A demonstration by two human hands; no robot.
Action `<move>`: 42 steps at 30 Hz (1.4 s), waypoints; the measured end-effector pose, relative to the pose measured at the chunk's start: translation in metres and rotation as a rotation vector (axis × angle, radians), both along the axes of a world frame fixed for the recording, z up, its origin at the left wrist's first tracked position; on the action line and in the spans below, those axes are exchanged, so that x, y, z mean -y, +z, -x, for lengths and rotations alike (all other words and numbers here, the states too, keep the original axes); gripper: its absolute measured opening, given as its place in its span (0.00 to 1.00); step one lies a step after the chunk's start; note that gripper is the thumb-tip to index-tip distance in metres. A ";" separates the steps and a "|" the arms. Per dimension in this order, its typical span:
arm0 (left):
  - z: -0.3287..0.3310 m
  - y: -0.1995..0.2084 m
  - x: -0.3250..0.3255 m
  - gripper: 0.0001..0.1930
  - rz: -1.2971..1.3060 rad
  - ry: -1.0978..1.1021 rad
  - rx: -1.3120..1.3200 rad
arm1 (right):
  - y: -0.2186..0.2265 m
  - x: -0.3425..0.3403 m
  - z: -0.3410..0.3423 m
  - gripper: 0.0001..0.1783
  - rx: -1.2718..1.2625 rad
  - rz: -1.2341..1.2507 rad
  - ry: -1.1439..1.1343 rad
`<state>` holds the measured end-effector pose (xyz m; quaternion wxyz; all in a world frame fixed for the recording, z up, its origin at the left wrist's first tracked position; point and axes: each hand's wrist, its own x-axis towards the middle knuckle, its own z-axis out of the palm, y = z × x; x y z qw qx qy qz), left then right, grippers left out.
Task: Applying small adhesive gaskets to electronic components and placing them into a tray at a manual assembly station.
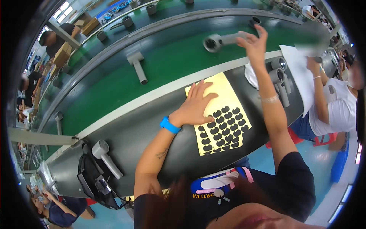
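Observation:
My left hand (196, 105) lies flat with spread fingers on yellow sheets (225, 89) that carry rows of black rounded stickers (225, 122). A blue band is on that wrist. Over the green conveyor belt (171, 57), my stretched-out right hand (253, 45) has its thumb and fingers at the handle end of a grey hair dryer (213, 42), which is blurred. Its round head points left, away from my hand. Another grey hair dryer (136, 63) lies on the belt farther left.
Several grey hair dryers (280, 76) stand at the bench's right end, beside a white sheet (297, 72). At left are another hair dryer (106, 156) and a black bag (93, 177). A pale rail (160, 97) separates bench and belt. A co-worker (331, 95) sits at right.

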<state>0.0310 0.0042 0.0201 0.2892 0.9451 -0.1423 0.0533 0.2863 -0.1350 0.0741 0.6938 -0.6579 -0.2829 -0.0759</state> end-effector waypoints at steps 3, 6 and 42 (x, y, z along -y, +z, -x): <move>-0.005 -0.010 -0.010 0.32 0.296 -0.020 0.046 | 0.054 0.044 0.093 0.41 0.134 0.005 0.197; -0.005 0.005 -0.014 0.25 0.471 0.088 0.148 | 0.054 0.076 0.154 0.40 0.296 0.198 0.192; 0.098 0.047 0.111 0.22 1.130 0.141 0.174 | 0.031 0.124 0.269 0.25 -0.238 -0.011 0.392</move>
